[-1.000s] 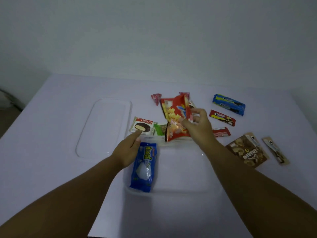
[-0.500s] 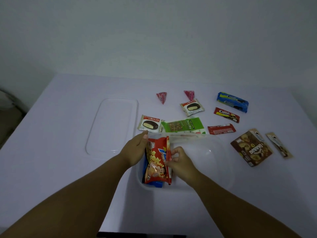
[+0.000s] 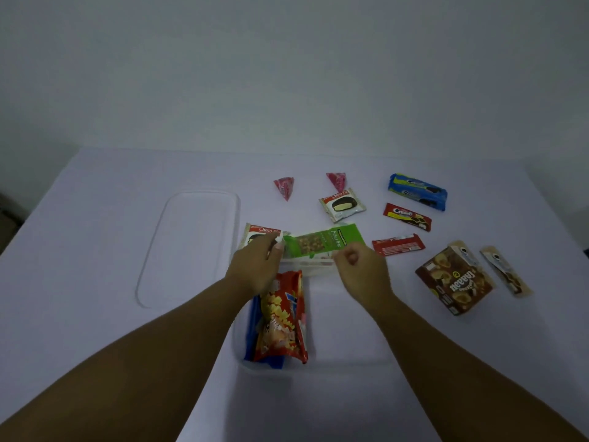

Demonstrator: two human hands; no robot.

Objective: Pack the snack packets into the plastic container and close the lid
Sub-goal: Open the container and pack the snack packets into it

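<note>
- Head view:
- Snack packets: two already in the clear plastic container (image 3: pixel 344 352) at front centre of the tabletop (image 3: pixel 95 314). Red chips packet (image 3: pixel 282 317) lies along the container's left side, on top of a blue packet (image 3: pixel 251 327) whose edge shows underneath.
- Lid (image 3: pixel 188 247) is off, lying flat on the tabletop left of the container.
- Left hand (image 3: pixel 255 266) at the container's far left corner, fingers pinching the left end of the green nuts packet (image 3: pixel 325 242); it also overlaps the near Choco Pie packet (image 3: pixel 259 232).
- Right hand (image 3: pixel 360 269) curled at the right end of the green nuts packet; can't tell if it actually grips it.
- Green nuts packet sits just beyond the container's far rim, spanning between both hands.
- Still loose on the tabletop: second Choco Pie packet (image 3: pixel 342 205), two small red triangular packets (image 3: pixel 284 187) (image 3: pixel 336 180), blue cookie pack (image 3: pixel 417 191), red cookie bar (image 3: pixel 407 216), red wrapper (image 3: pixel 398 245), brown cookie box (image 3: pixel 454 279), and a slim tan sachet (image 3: pixel 505 269) at far right.
</note>
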